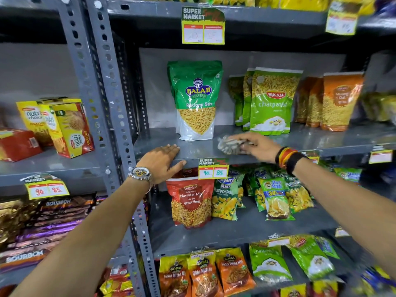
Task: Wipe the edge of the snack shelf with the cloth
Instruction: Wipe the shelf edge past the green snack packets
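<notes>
grey slotted steel racking [94,86], pale back wall [38,67]

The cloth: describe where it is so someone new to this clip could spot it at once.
Find the grey metal snack shelf at mid-height, where the tall green Balaji pouch stands. Just right of that pouch, near the front edge, the right hand presses on a crumpled grey cloth. It is the only soft, unprinted thing among glossy packets.
</notes>
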